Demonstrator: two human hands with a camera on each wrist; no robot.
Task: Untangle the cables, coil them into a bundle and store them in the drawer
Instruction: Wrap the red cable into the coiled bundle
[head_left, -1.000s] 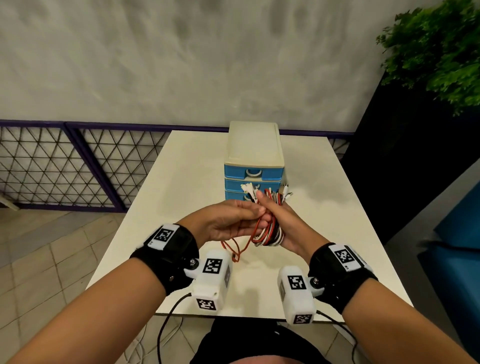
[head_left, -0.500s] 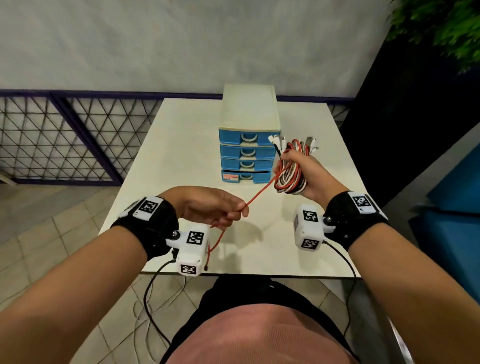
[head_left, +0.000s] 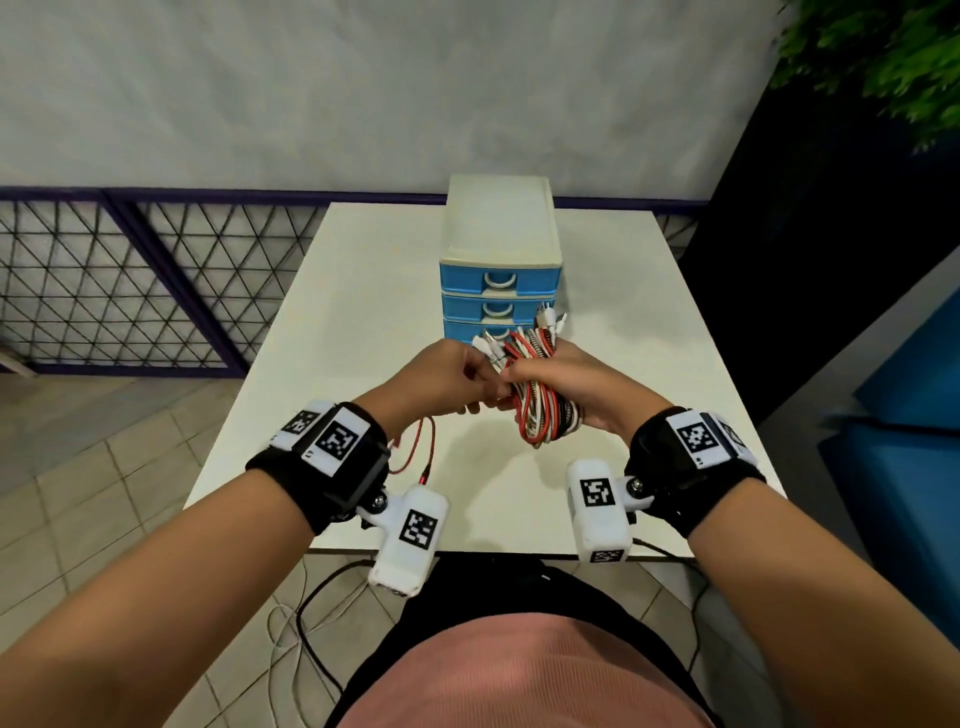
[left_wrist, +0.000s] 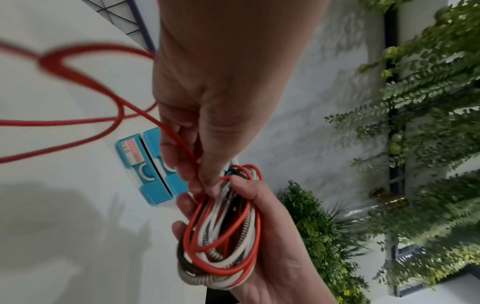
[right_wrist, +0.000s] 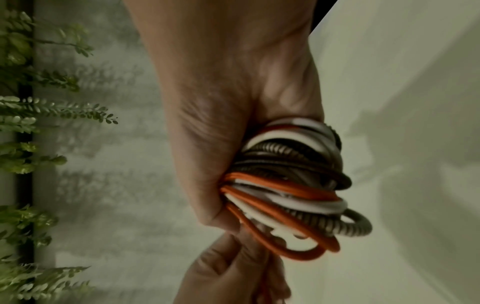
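Observation:
My right hand grips a coiled bundle of red, white and braided cables above the white table, in front of the blue drawer unit. White plug ends stick up from the top of the bundle. My left hand touches the bundle's left side and pinches the loose red cable against it. The red cable's free tail hangs in a loop below my left wrist. The coil fills my right palm, and all drawers look closed.
A dark planter wall with green foliage stands at the right. A purple-framed mesh fence runs behind the table at the left. Black and white wires trail to the tiled floor below the table's front edge.
My left hand has moved right and forward, back to the bundle, carrying the red cable with it. The right hand and bundle have come toward me and lowered. The stretched red strand has gone slack.

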